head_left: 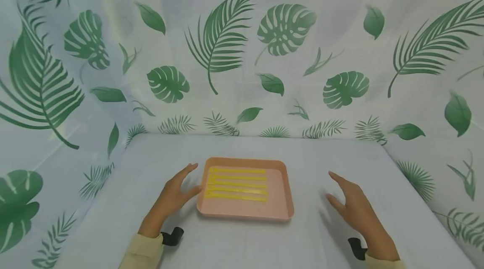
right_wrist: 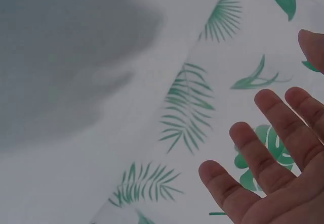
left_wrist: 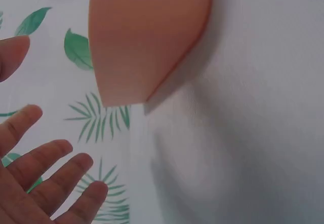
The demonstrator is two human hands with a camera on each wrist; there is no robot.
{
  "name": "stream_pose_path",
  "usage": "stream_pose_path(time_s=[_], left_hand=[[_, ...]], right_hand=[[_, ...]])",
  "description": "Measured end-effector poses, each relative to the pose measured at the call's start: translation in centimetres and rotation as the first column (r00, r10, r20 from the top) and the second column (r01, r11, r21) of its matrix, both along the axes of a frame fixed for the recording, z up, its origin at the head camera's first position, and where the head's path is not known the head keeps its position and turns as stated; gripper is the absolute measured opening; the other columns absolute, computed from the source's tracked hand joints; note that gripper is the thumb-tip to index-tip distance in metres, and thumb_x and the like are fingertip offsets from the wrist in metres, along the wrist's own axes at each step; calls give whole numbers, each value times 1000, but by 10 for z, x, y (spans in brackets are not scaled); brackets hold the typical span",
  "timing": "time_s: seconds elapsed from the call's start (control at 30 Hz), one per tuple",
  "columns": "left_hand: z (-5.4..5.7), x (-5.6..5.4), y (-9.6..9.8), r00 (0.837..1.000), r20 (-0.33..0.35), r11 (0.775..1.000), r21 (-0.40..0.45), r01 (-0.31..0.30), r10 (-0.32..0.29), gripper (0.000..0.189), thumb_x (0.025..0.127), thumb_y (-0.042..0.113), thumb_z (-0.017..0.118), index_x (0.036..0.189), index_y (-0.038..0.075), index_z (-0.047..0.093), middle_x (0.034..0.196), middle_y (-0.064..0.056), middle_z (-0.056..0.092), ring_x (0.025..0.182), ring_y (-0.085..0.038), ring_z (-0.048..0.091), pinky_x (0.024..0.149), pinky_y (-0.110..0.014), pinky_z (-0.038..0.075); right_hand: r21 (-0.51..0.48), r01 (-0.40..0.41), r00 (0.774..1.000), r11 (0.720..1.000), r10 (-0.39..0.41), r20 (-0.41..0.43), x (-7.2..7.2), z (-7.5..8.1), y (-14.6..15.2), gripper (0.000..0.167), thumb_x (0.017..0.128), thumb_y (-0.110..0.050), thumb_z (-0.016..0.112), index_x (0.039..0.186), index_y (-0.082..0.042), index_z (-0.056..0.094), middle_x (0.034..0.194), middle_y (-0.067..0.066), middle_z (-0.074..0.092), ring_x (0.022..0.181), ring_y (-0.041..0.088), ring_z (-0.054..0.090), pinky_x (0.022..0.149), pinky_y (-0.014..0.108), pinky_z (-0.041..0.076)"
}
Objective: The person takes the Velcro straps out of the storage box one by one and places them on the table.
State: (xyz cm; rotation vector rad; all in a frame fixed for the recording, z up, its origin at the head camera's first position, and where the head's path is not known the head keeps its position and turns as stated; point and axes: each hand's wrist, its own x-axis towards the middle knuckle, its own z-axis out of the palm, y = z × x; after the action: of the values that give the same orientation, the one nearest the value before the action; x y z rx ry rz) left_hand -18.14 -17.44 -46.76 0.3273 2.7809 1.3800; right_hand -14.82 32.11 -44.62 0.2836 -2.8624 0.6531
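A shallow pink tray point(head_left: 245, 212) stands on the white table in the head view. Several long, flat yellow strips point(head_left: 238, 185) lie in it side by side, toward its left part, each with a slightly wider left end. At the tray's left side is my left hand point(head_left: 172, 195), fingers spread and holding nothing. Its thumb tip comes close to the rim; whether they touch I cannot tell. The left wrist view shows the tray's outer wall point(left_wrist: 147, 37) beyond the spread fingers. Well right of the tray, my right hand point(head_left: 353, 206) hovers above the table with loose, extended fingers and nothing in it.
White cloth covers the table point(head_left: 257, 243). Behind and on both sides hang white sheets printed with green leaves point(head_left: 227, 38). A black wrist mount point(head_left: 173, 236) sits on the left wrist, another black mount point(head_left: 357, 248) on the right.
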Motion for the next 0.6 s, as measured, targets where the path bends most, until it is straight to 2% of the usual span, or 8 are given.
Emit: stream_pose_path(time_s=[0.1, 0.23, 0.4, 0.5, 0.6], left_hand=[[-4, -10, 3, 998, 65, 994, 105, 12, -19, 71, 103, 20, 76, 165, 8, 44, 174, -24, 29, 160, -45, 29, 128, -61, 30], [-10, -21, 8, 991, 124, 972, 233, 17, -47, 69, 103, 16, 75, 164, 5, 44, 175, -24, 27, 160, -46, 29, 129, -58, 30], [-21, -30, 12, 977, 176, 925, 378, 48, -123, 66, 105, 9, 69, 164, -3, 39, 176, -27, 22, 161, -48, 23, 130, -55, 27], [-28, -34, 13, 965, 201, 896, 439, 64, -167, 68, 105, 8, 67, 164, -6, 36, 176, -27, 21, 162, -47, 20, 130, -53, 26], [-35, -36, 14, 962, 193, 878, 471, 82, -194, 69, 105, 6, 66, 164, -9, 34, 175, -28, 22, 162, -46, 19, 130, -53, 24]], right_hand=[[-28, -18, 1000, 999, 18, -5, -3, 5, -5, 71, 92, -3, 82, 154, 10, 49, 147, 36, 58, 134, 60, 53, 108, 75, 45], [-49, -61, 997, 997, 58, -50, -5, 12, -13, 69, 91, -1, 84, 152, 5, 53, 139, 32, 66, 127, 57, 60, 101, 74, 50], [-67, -130, 987, 989, 123, -100, -10, 19, -25, 64, 88, 3, 85, 146, 3, 59, 131, 26, 73, 117, 49, 69, 95, 66, 58], [-113, -157, 986, 981, 149, -72, -15, 23, -31, 61, 88, 4, 85, 145, 3, 61, 132, 24, 73, 117, 45, 70, 97, 62, 59], [-155, -177, 984, 972, 173, -42, -20, 27, -37, 59, 89, 4, 84, 145, 3, 62, 133, 24, 72, 119, 44, 70, 100, 60, 58]])
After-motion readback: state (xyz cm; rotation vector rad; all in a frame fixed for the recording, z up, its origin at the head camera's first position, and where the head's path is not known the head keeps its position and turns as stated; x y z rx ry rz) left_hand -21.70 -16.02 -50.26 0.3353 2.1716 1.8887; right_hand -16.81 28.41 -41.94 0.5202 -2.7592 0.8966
